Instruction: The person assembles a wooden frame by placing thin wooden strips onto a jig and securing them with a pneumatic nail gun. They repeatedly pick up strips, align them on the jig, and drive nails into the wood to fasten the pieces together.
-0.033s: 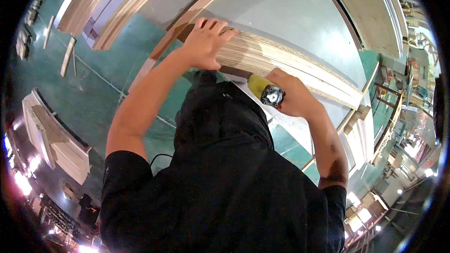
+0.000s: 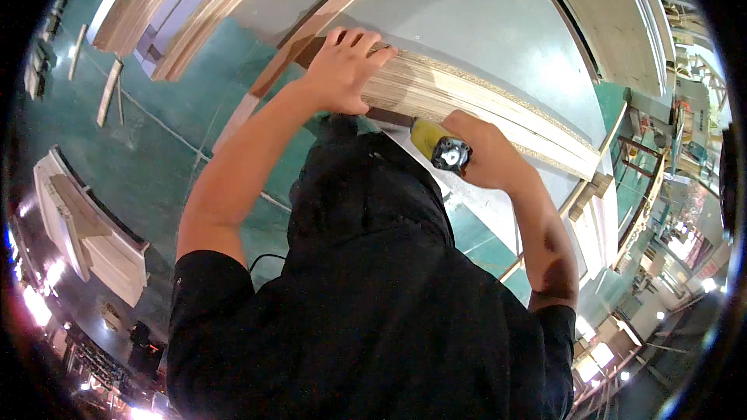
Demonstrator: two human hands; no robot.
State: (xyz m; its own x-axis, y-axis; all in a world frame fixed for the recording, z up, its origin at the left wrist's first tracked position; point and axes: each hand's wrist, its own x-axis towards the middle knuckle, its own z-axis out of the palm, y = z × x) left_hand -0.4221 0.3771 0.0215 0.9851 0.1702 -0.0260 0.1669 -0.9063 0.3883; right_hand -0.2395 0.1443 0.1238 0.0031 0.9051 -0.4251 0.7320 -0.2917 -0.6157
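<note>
A stack of boards [image 2: 475, 101] lies across in front of me, its layered pale edges facing up. At the stack's left end my left hand [image 2: 348, 66] rests with fingers spread over the far side and the thumb at the near side. A dark strip [image 2: 389, 117] runs along the near side, between the thumb and the tool. My right hand [image 2: 489, 149] is wrapped round a yellow-green power tool [image 2: 426, 138] with a round black and silver end. Its working tip is hidden, so I cannot tell exactly what it touches.
Beyond the stack lies a large grey panel [image 2: 475, 12] with a wooden edge. More stacked boards [image 2: 214, 27] stand at the far left, others [image 2: 611, 27] at the far right. Pale panels [image 2: 97, 229] lie left on the green floor [image 2: 167, 117], near loose wood strips [image 2: 110, 93].
</note>
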